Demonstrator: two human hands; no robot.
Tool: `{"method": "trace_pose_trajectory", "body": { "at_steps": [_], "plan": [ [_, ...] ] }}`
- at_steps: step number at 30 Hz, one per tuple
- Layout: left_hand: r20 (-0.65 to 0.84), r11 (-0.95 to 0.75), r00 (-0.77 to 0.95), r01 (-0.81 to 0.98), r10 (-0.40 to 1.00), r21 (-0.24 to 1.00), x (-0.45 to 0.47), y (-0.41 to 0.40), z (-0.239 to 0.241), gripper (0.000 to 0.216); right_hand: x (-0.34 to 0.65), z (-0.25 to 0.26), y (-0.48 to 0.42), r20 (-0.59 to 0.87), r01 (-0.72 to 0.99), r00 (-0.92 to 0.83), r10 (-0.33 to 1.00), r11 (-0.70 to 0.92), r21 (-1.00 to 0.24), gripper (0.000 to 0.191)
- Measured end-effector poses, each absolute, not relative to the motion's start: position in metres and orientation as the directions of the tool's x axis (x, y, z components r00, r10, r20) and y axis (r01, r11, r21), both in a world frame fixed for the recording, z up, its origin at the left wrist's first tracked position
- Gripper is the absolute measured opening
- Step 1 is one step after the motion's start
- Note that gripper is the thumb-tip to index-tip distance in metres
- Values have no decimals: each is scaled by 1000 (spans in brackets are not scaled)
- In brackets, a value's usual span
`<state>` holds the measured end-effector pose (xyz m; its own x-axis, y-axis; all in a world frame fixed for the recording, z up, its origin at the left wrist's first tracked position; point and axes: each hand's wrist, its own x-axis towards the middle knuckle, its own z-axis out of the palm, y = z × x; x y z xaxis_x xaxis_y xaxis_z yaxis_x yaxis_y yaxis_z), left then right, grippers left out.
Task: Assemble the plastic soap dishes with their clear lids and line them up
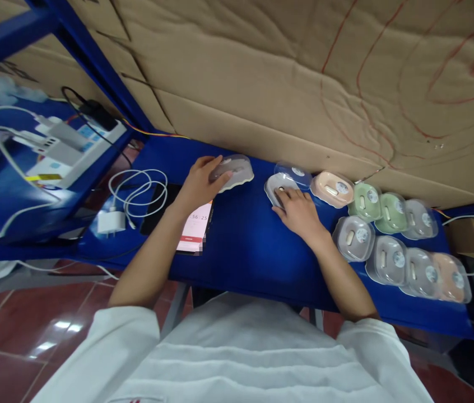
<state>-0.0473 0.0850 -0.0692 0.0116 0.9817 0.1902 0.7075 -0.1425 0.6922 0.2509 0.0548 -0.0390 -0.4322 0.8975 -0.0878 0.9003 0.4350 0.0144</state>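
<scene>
My left hand grips a clear-lidded blister pack with a grey mouse at the back of the blue table. My right hand rests on an open grey pack, fingers pressing into it. A clear lid lies just behind that pack. To the right sit several sealed packs: a peach one, green ones, and grey ones.
A phone with a lit screen lies under my left forearm. A white charger and coiled cable sit to its left. A power strip with plugs lies on a lower blue shelf. Cardboard sheets wall the back.
</scene>
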Motion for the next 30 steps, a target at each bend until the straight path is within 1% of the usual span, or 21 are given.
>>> {"method": "trace_pose_trajectory", "body": {
  "at_steps": [3, 5, 7, 9, 11, 14, 17, 19, 23, 25, 27, 30],
  "plan": [
    [120, -85, -16, 609, 993, 788, -51, 88, -71, 65, 262, -37, 62, -81, 883, -469, 879, 468, -40, 50],
    [59, -38, -21, 542, 998, 840, -51, 88, -71, 63, 272, -35, 66, -71, 861, -506, 860, 498, -106, 50],
    [17, -11, -7, 508, 1000, 862, -49, 86, -70, 61, 281, -32, 69, -73, 827, -551, 832, 531, -185, 49],
    [4, -17, 26, 498, 1000, 867, -44, 83, -68, 61, 285, -30, 69, -63, 805, -573, 817, 546, -233, 51],
    [13, -46, 70, 494, 997, 868, -38, 79, -67, 61, 282, -30, 67, -5, 805, -562, 827, 545, -233, 55],
    [30, -96, 142, 489, 989, 867, -29, 73, -65, 64, 263, -36, 60, 122, 780, -569, 813, 581, -233, 61],
    [42, -103, 134, 487, 990, 867, -25, 70, -63, 64, 239, -49, 50, 188, 745, -593, 783, 622, -242, 75],
    [49, -97, 109, 492, 993, 865, -24, 70, -61, 62, 228, -57, 44, 210, 737, -605, 768, 640, -218, 81],
    [77, -113, 90, 504, 993, 856, -26, 72, -59, 61, 217, -68, 33, 229, 722, -631, 741, 669, -178, 71],
    [107, -124, 63, 539, 992, 833, -27, 72, -59, 61, 214, -70, 30, 208, 729, -624, 753, 657, -192, 65],
    [106, -119, 55, 574, 993, 810, -28, 74, -62, 61, 212, -72, 27, 176, 734, -625, 760, 649, -199, 60],
    [114, -141, 84, 630, 990, 764, -30, 77, -69, 63, 211, -76, 27, 162, 709, -665, 729, 685, -167, 54]
  ]
}}
